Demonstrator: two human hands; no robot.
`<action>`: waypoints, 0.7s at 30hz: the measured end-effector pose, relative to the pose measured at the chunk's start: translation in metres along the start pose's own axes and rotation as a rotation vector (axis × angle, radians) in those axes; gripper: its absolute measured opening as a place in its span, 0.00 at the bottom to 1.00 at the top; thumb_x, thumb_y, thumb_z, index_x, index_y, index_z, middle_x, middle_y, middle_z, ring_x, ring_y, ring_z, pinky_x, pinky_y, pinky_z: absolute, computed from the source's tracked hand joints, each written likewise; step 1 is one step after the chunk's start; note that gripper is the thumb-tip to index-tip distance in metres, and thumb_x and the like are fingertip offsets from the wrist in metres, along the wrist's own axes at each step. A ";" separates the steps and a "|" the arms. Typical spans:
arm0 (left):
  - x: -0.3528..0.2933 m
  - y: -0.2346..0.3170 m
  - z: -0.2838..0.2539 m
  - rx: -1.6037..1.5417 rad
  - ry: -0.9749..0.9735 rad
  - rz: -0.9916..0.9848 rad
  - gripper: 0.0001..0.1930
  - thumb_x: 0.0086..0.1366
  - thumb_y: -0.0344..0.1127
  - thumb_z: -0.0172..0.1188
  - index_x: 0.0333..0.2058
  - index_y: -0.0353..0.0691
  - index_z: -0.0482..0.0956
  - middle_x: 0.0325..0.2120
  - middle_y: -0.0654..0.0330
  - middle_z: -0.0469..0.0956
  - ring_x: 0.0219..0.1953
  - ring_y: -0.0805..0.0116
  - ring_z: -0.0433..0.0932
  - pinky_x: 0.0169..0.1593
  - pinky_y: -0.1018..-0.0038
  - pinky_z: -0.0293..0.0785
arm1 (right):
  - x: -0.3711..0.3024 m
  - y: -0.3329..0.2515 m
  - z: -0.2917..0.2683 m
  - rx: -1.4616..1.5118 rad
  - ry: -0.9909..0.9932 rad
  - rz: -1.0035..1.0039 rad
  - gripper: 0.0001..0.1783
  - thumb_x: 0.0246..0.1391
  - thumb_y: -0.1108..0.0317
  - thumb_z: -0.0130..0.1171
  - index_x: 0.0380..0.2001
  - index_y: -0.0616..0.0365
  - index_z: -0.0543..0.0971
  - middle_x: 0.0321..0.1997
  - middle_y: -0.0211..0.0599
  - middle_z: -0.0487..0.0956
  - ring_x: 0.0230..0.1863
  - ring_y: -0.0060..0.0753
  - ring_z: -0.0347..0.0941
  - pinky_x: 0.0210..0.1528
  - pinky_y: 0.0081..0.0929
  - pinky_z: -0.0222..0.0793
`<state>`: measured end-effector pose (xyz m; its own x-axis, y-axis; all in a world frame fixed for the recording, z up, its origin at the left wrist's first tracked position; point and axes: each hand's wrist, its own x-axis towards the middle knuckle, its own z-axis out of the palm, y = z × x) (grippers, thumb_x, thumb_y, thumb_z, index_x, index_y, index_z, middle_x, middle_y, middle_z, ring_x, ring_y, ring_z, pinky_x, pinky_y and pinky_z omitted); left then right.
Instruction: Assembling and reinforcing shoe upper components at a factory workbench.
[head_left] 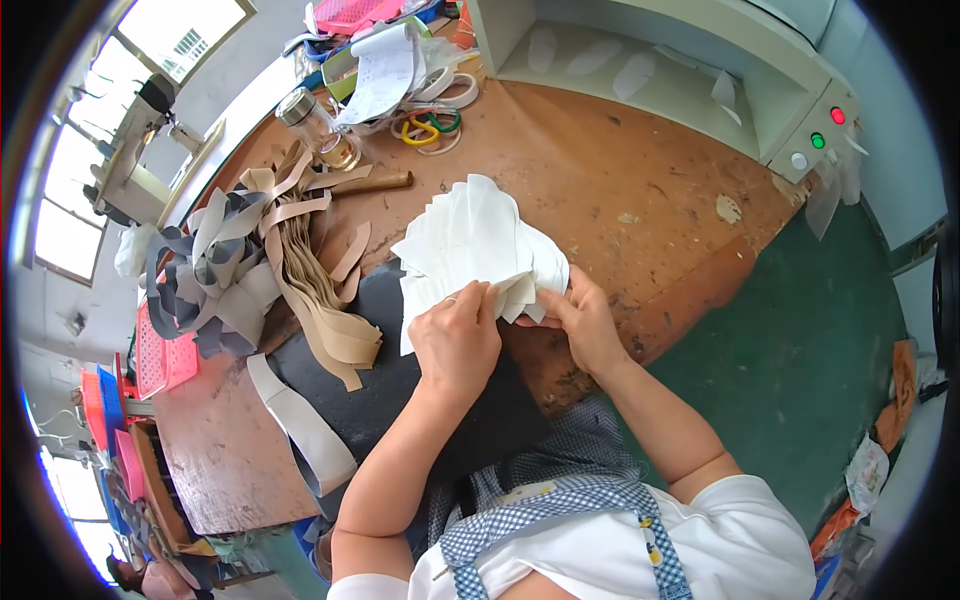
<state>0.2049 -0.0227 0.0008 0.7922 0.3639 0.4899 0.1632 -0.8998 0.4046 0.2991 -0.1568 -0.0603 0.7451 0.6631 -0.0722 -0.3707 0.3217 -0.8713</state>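
Observation:
A fanned stack of white cut fabric pieces (475,240) lies over a worn brown worktable (620,180), its near end lifted in both hands. My left hand (455,335) pinches the lower edge of the stack from the left. My right hand (580,320) grips the same edge from the right, thumb on top. A black mat (400,370) lies under the left hand.
A pile of tan and grey cut strips (260,260) lies to the left, with a wooden-handled tool (375,182) and a glass jar (315,125) behind it. Tape rolls (430,125) and papers (385,70) sit at the far edge. A pale green machine with coloured buttons (815,135) stands at right.

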 end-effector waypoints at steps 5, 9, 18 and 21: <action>0.005 -0.008 -0.006 -0.157 -0.013 -0.197 0.09 0.64 0.32 0.62 0.31 0.30 0.82 0.17 0.49 0.78 0.18 0.65 0.78 0.26 0.72 0.71 | -0.001 0.007 0.001 0.012 -0.001 -0.003 0.20 0.64 0.75 0.49 0.58 0.69 0.64 0.53 0.45 0.76 0.50 0.34 0.78 0.50 0.34 0.81; 0.013 -0.012 -0.012 -0.303 -0.003 -0.374 0.10 0.64 0.33 0.62 0.32 0.29 0.82 0.13 0.48 0.74 0.14 0.70 0.72 0.24 0.71 0.68 | -0.003 0.015 0.001 0.002 -0.012 0.029 0.21 0.64 0.75 0.50 0.59 0.68 0.64 0.53 0.44 0.76 0.49 0.34 0.78 0.50 0.34 0.80; 0.061 -0.036 -0.052 -0.732 0.024 -0.628 0.13 0.64 0.37 0.63 0.30 0.30 0.84 0.18 0.69 0.73 0.20 0.83 0.65 0.26 0.82 0.59 | -0.008 0.008 -0.012 -0.059 0.054 0.033 0.19 0.63 0.76 0.50 0.56 0.67 0.70 0.50 0.42 0.79 0.46 0.31 0.79 0.47 0.31 0.79; 0.079 -0.044 -0.075 -0.784 0.025 -0.572 0.13 0.65 0.37 0.63 0.33 0.29 0.84 0.20 0.68 0.75 0.22 0.83 0.67 0.26 0.83 0.60 | -0.014 0.005 -0.023 -0.111 0.089 0.052 0.19 0.61 0.77 0.51 0.56 0.67 0.71 0.47 0.41 0.80 0.44 0.30 0.80 0.46 0.30 0.80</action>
<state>0.2160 0.0640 0.0797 0.7005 0.7100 0.0717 0.0745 -0.1727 0.9822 0.2998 -0.1799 -0.0751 0.7746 0.6126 -0.1573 -0.3505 0.2087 -0.9130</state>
